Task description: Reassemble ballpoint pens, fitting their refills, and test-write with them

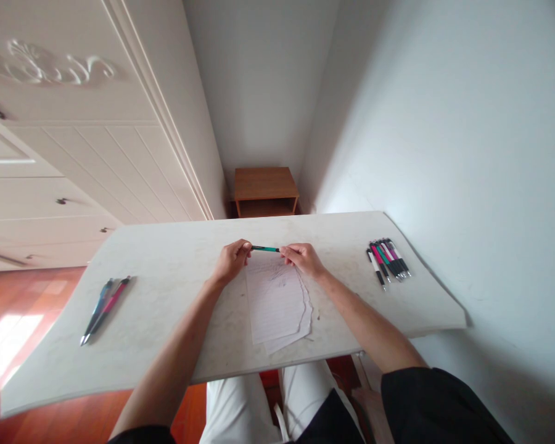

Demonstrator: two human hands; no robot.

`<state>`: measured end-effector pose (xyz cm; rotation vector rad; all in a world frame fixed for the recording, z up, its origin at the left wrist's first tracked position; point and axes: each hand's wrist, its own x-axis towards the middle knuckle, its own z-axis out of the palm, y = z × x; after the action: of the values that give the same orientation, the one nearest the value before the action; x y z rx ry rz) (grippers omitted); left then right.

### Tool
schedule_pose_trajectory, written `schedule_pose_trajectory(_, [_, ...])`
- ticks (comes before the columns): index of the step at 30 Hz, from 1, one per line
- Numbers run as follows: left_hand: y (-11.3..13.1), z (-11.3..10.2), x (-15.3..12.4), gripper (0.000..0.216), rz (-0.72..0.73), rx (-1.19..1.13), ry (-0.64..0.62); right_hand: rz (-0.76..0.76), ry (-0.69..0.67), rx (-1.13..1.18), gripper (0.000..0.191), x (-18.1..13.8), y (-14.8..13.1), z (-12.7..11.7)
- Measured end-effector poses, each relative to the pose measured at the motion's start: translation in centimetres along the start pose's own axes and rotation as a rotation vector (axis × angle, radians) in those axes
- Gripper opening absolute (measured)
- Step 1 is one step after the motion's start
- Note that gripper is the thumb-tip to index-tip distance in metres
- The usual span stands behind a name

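A green and black pen [265,248] is held level between my two hands, above the top edge of some lined paper. My left hand [234,259] pinches its left end, and my right hand [302,256] pinches the right end. Below them lie a few torn-edged sheets of lined paper [272,308], with dark scribbles near the top. The pen's very ends are hidden by my fingers.
On the white table [185,259], several pens [388,259] lie in a row at the right. A blue pen [99,308] and a pink pen [113,305] rest at the left. Beyond stand a wooden stand [263,183] and a white cabinet [97,148].
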<state>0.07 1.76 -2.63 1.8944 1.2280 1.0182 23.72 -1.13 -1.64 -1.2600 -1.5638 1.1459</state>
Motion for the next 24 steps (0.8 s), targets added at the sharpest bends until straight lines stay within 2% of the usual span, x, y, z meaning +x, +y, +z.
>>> schedule_pose_trajectory(3, [0.16,-0.09,-0.18,0.045,-0.049,-0.009,-0.012,0.0,-0.011,0.007,0.05,-0.11,-0.19,0.06])
schedule_pose_trajectory(6, [0.22,-0.12,-0.22,0.041,-0.049,-0.068,-0.016,0.005,-0.006,0.026,0.049,-0.13,-0.29,0.02])
schedule_pose_trajectory(8, [0.26,-0.06,-0.18,0.038,-0.035,-0.112,0.004,0.008,0.009,0.037,0.048,-0.09,-0.31,-0.06])
schedule_pose_trajectory(11, [0.21,0.19,-0.02,0.049,0.002,-0.107,0.058,0.01,0.031,0.043,0.048,0.01,-0.26,-0.18])
schedule_pose_trajectory(15, [-0.1,0.43,0.22,0.028,0.035,-0.074,0.091,0.024,0.022,0.051,0.049,0.08,-0.11,-0.25])
schedule_pose_trajectory(19, [0.08,0.16,0.08,0.025,0.021,-0.076,0.034,0.019,0.007,0.051,0.048,0.07,-0.01,-0.25])
schedule_pose_trajectory(24, [0.55,-0.28,-0.36,0.046,-0.015,-0.066,-0.044,0.004,-0.013,0.05,0.048,-0.02,-0.12,-0.25])
